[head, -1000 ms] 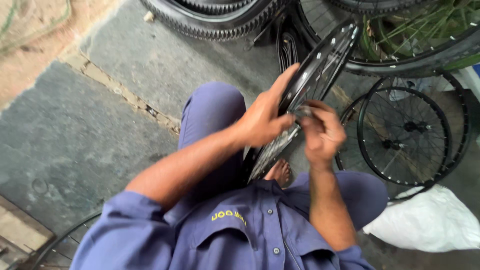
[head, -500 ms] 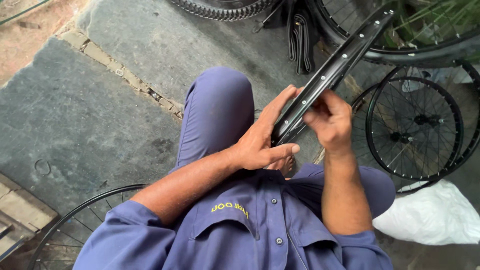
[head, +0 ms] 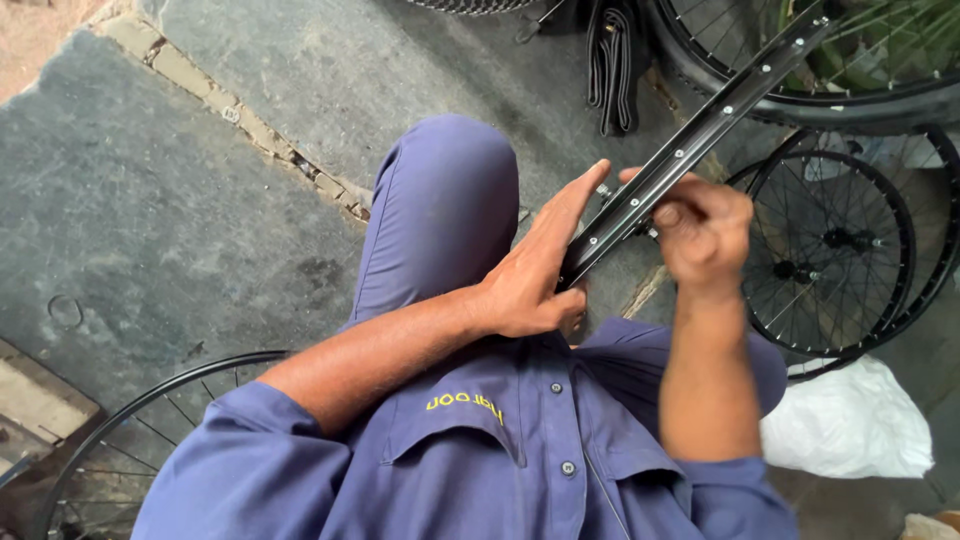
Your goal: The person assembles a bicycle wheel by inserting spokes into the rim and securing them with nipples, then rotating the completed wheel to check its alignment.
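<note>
The head view looks straight down on a seated person in a blue-violet work shirt and trousers, one knee raised toward the stone floor [head: 200, 200]. A bare black bicycle rim [head: 700, 140] runs diagonally from the person's lap up toward the top right corner, edge-on to the camera, its row of spoke holes showing along the inner channel.

The left hand [head: 535, 270] lies against the lower left side of the rim, fingers stretched long and flat along the metal, thumb tucked below — a steadying press more than a closed grasp. The right hand [head: 700, 225] sits on the other side, a little higher up, fingers curled tight around the rim's edge; something small may be pinched at the fingertips, but it is too blurred to tell.

Past the right hand a laced black wheel [head: 830, 250] with hub and spokes lies flat on the ground, and above it a larger tyred wheel [head: 850, 100] reaches out of frame. A folded black rubber tube [head: 610, 60] rests on the floor near the rim's upper end. A crumpled white bag [head: 850, 420] lies by the person's right elbow — and at the lower left another spoked wheel [head: 130, 430] curves out from under the left sleeve
</note>
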